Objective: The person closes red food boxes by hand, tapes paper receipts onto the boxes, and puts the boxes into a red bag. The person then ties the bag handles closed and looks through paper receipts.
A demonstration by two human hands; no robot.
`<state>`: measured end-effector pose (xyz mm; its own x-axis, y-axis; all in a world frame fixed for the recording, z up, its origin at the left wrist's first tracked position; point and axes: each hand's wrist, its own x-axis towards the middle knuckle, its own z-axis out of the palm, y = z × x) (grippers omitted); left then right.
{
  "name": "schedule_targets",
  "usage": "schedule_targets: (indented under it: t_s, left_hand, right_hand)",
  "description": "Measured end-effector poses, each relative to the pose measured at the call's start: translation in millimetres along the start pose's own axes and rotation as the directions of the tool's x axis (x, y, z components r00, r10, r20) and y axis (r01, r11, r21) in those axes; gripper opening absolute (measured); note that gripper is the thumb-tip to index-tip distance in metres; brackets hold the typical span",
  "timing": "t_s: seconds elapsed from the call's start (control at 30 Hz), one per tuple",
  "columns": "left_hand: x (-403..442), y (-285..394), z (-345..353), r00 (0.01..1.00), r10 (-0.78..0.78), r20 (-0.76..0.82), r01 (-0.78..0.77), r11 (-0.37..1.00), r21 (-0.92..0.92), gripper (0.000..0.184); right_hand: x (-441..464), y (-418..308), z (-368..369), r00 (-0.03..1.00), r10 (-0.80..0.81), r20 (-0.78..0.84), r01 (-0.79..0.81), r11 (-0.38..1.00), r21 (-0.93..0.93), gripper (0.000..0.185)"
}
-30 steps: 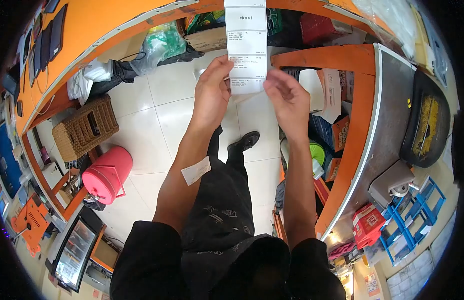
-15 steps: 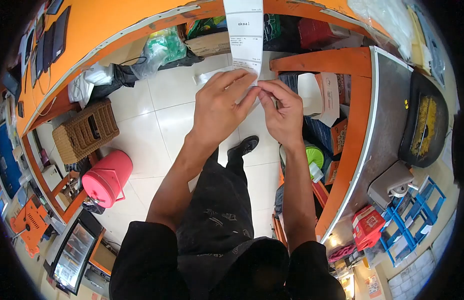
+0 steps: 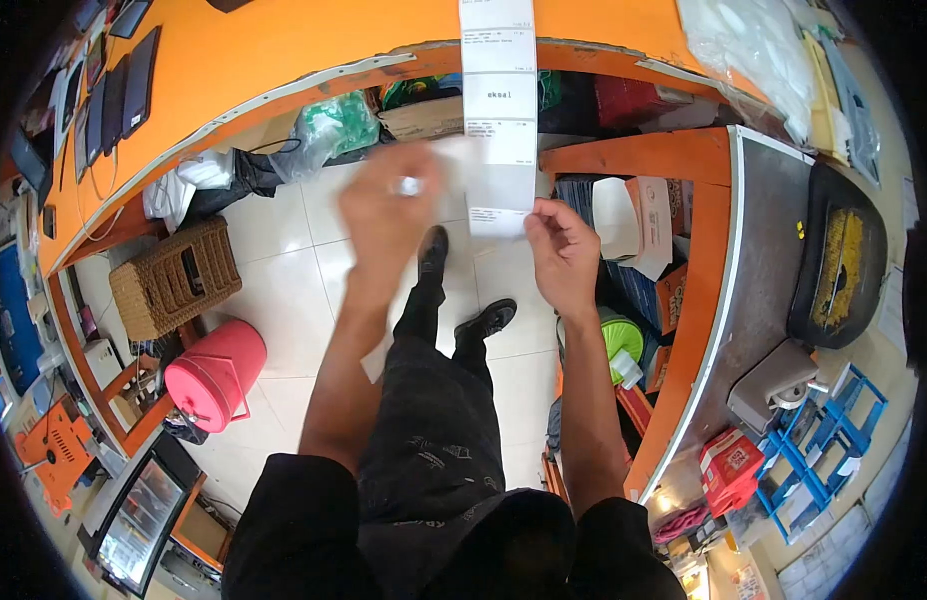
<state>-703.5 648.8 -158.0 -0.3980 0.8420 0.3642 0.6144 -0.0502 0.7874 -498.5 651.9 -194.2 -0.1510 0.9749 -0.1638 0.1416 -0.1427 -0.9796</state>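
Observation:
A long strip of printed white paper labels [image 3: 500, 140] hangs down over the edge of the orange table, with "eksal" printed on one section. Its lower right corner is pinched between the thumb and fingers of my right hand [image 3: 564, 255]. My left hand [image 3: 389, 205] is left of the strip, smeared by motion. A small piece of white paper [image 3: 411, 186] shows in it, and a blurred white band reaches from the fingers towards the strip. How the left fingers are set is hard to make out.
Several phones [image 3: 134, 80] lie on the orange table [image 3: 314, 40] at the left. Below are a wicker basket [image 3: 179, 275] and a pink drink cooler [image 3: 219, 370]. At the right, a metal-topped counter [image 3: 754, 230] bears a black tray [image 3: 839, 255] and a blue rack [image 3: 824, 455].
My hands were together at the strip's lower end. The left has moved away to the left with a piece of white paper; the right has come down slightly, and more of the strip shows.

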Motion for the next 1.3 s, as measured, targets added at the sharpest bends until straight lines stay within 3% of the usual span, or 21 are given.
schedule_targets:
  t_s: [0.03,0.1,0.13,0.17,0.2,0.27,0.33,0.43,0.5,0.6,0.63,0.73,0.77,0.83,0.87,0.93,0.97,1.07,1.13,1.2,1.3]
  left_hand:
    - [9,-14,-16,0.985,-0.03,-0.17,0.047,0.994,0.096,0.011]
    - [21,-29,-52,0.873,-0.166,-0.458,0.19,0.982,0.007,0.01]
    - [28,-9,-67,0.899,-0.004,-0.437,0.058,0.992,0.11,0.011]
    - [26,8,-71,0.908,0.152,-0.39,-0.055,0.967,0.249,0.013]
    - [20,25,-73,0.9,0.301,-0.316,-0.173,0.91,0.376,0.016]
    - [-13,57,-63,0.892,0.448,-0.061,-0.425,0.877,0.224,0.02]
    - [-37,113,-55,0.74,0.632,0.231,-0.655,0.755,0.034,0.025]
    - [-79,172,-34,0.534,0.794,0.291,-0.754,0.603,-0.26,0.029]
    - [-100,205,-12,0.447,0.843,0.3,-0.779,0.532,-0.333,0.026]
    - [-144,272,21,0.16,0.958,0.239,-0.808,0.266,-0.526,0.024]
    - [-166,297,34,0.087,0.974,0.208,-0.768,0.198,-0.608,0.025]
    - [-231,367,75,0.16,0.949,0.272,-0.591,0.313,-0.743,0.03]
    - [-248,385,91,0.231,0.927,0.295,-0.551,0.374,-0.746,0.031]
    - [-272,415,124,0.385,0.844,0.375,-0.422,0.522,-0.741,0.029]
    - [-284,428,139,0.484,0.767,0.421,-0.315,0.602,-0.734,0.025]
    - [-304,452,161,0.597,0.476,0.646,0.156,0.721,-0.675,0.021]
    - [-310,458,168,0.585,0.313,0.748,0.389,0.701,-0.598,0.02]
    - [-306,462,188,0.403,0.311,0.861,0.532,0.686,-0.497,0.022]
    - [-303,466,187,0.26,0.313,0.914,0.551,0.729,-0.406,0.021]
    - [-301,478,177,0.109,0.305,0.946,0.528,0.788,-0.315,0.019]
    - [-301,483,171,0.129,0.352,0.927,0.488,0.791,-0.368,0.017]
  right_hand:
    - [-2,9,-4,0.997,0.07,-0.037,-0.071,0.997,-0.023,0.02]
    - [-9,18,-12,0.982,-0.092,-0.166,0.014,0.907,-0.42,0.028]
    - [-6,19,-18,0.956,-0.208,-0.205,0.045,0.798,-0.601,0.032]
    - [-17,22,-24,0.967,-0.003,-0.256,-0.111,0.897,-0.429,0.041]
    - [-31,1,-29,0.979,0.113,-0.167,-0.151,0.961,-0.232,0.04]
    - [-72,-47,-38,0.964,0.264,0.015,-0.262,0.947,0.185,0.04]
    - [-119,-77,-42,0.963,0.205,0.172,-0.268,0.726,0.633,0.034]
    - [-188,-114,-70,0.956,0.262,-0.129,-0.094,0.695,0.713,0.028]
    - [-226,-120,-102,0.917,0.282,-0.282,0.009,0.692,0.722,0.025]
    - [-290,-109,-156,0.814,0.237,-0.531,0.21,0.731,0.649,0.022]
    - [-312,-106,-180,0.751,0.236,-0.616,0.268,0.744,0.612,0.018]
    - [-385,-99,-260,0.563,0.147,-0.813,0.267,0.899,0.348,0.014]
    - [-410,-92,-287,0.466,-0.055,-0.883,0.069,0.997,-0.026,0.013]
    - [-455,-88,-330,0.499,0.116,-0.859,0.256,0.927,0.273,0.018]
    - [-467,-85,-347,0.477,0.065,-0.876,0.243,0.948,0.203,0.02]
    - [-484,-81,-380,0.442,-0.054,-0.895,0.202,0.979,0.041,0.025]
    - [-483,-83,-396,0.494,-0.018,-0.869,0.182,0.98,0.083,0.027]
    - [-460,-93,-427,0.61,0.093,-0.787,0.151,0.961,0.231,0.033]
    - [-441,-102,-439,0.653,0.148,-0.743,0.16,0.932,0.326,0.037]
    - [-429,-104,-441,0.699,0.098,-0.708,0.105,0.966,0.238,0.038]
    - [-419,-100,-437,0.722,0.052,-0.689,0.097,0.98,0.176,0.038]
